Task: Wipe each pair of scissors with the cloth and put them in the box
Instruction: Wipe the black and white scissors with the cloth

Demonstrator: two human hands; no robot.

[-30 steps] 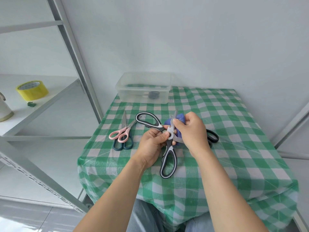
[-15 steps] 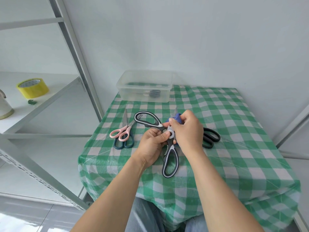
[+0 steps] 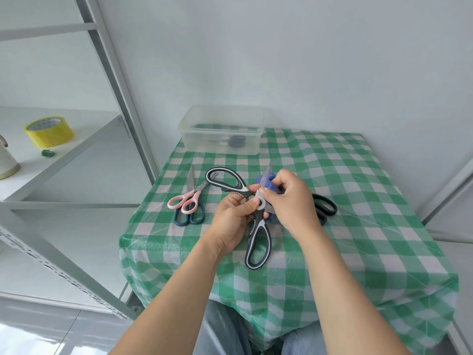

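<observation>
My left hand (image 3: 233, 219) grips the black-and-white kitchen scissors (image 3: 257, 242) at the pivot, handles spread wide apart. My right hand (image 3: 291, 201) pinches a blue cloth (image 3: 268, 182) around one upright blade, whose tip pokes out above the cloth. Pink-handled scissors (image 3: 186, 199) lie crossed over dark-blue-handled scissors (image 3: 189, 218) to the left on the checked table. Black-handled scissors (image 3: 325, 206) lie behind my right hand, partly hidden. The clear plastic box (image 3: 222, 146) stands at the back of the table with something dark inside.
The green-and-white checked tablecloth (image 3: 358, 226) covers a small table against a white wall. A metal shelf frame (image 3: 122, 98) stands to the left, holding a yellow tape roll (image 3: 48, 131) and a white jug (image 3: 6, 162). A metal rail (image 3: 448, 185) stands on the right.
My right hand has slid the blue cloth along the blade, covering more of it, then back up slightly. The left hand has kept its grip on the pivot.
</observation>
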